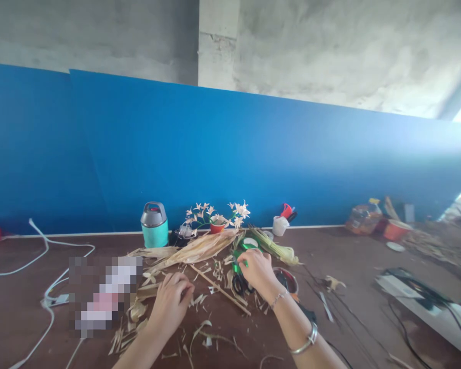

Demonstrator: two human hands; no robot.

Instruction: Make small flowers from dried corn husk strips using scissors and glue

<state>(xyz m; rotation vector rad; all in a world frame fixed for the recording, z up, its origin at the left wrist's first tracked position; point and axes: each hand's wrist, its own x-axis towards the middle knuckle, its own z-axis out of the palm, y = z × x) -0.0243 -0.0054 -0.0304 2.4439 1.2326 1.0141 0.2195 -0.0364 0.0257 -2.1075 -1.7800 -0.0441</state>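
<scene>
My right hand (pixel 257 269) is closed over a green strip of what looks like tape (pixel 236 265). Just beyond it lies a green roll with a white centre (pixel 250 243). Black-handled scissors (pixel 238 284) are partly covered below that hand. My left hand (pixel 172 297) hovers low over the table with fingers curled and thumb near the forefinger; whatever is between them is too small to make out. Dried corn husks (pixel 200 248) spread beyond both hands, and a thin stick (pixel 221 289) lies between them.
Behind stand a turquoise jar (pixel 154 230), a pot of pale husk-like flowers (pixel 217 225) and a white cup of tools (pixel 280 225). Green-tinged husks (pixel 280 248) lie right of centre. White cables (pixel 48 282) run left; a box with black cords (pixel 418 297) sits right.
</scene>
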